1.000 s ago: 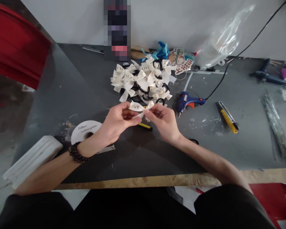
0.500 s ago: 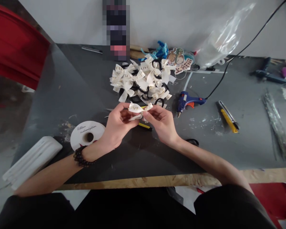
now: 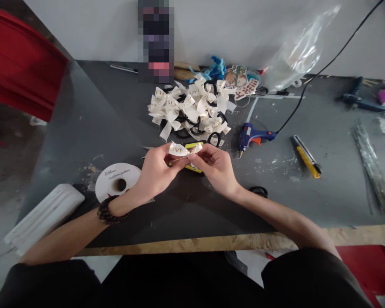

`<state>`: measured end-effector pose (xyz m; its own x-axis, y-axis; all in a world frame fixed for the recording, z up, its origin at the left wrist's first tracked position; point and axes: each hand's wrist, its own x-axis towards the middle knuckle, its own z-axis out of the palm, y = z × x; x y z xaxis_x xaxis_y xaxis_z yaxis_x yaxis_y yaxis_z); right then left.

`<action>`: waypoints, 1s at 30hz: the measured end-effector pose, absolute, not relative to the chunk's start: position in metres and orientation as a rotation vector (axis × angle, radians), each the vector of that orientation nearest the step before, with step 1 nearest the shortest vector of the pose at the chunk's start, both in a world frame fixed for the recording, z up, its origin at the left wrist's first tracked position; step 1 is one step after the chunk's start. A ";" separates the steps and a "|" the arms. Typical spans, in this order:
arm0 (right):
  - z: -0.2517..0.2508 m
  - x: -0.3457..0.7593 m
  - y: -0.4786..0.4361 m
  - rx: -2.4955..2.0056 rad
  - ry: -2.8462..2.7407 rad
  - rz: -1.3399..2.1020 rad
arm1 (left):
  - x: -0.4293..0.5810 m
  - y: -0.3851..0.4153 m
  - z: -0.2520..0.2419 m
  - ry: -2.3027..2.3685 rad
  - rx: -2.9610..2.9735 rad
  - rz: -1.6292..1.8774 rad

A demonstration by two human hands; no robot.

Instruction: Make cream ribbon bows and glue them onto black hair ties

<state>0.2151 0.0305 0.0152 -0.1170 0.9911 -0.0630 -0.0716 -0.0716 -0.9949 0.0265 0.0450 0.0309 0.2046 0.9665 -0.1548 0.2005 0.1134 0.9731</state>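
Between my two hands is a white ribbon bow [image 3: 179,149] with gold lettering. My left hand [image 3: 158,171] pinches its left side, and a dark bead bracelet circles that wrist. The fingers of my right hand [image 3: 218,169] close on the bow near its knot and right loop. Under the hands, partly covered, lies a yellow and black tool [image 3: 194,170], with pointed metal tips showing left of my left hand. Just beyond, a pile of white ribbon bows [image 3: 189,105] with black hair ties is heaped on the table.
A ribbon spool [image 3: 107,182] lies beside my left forearm, near a white device [image 3: 45,218]. To the right are a blue glue gun [image 3: 252,134] with a black cord, a yellow utility knife [image 3: 308,158] and a bundle of thin strips [image 3: 374,171]. A black hair tie [image 3: 259,191] lies by my right forearm.
The bow has shifted slightly left and tilted, and its lower tails now show less. More of the yellow tool appears behind the fingers. Both hands keep their hold.
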 end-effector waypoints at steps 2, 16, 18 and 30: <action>0.014 0.214 0.029 -1.145 -1.193 1.391 | 0.027 0.042 0.030 1.262 1.399 0.877; 0.023 0.223 0.037 -1.155 -1.427 1.305 | 0.019 0.048 0.074 1.291 1.845 0.950; 0.022 0.224 0.036 -1.110 -1.482 1.309 | 0.017 0.052 0.072 1.245 1.826 0.859; 0.016 0.222 0.035 -1.170 -1.493 1.166 | 0.019 0.052 0.063 1.224 1.671 0.877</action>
<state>0.2222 0.0349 0.0163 -0.1649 0.9823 0.0883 0.1521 0.1138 -0.9818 0.0186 0.0525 0.0632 0.2705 0.9615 0.0482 0.3544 -0.1461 0.9236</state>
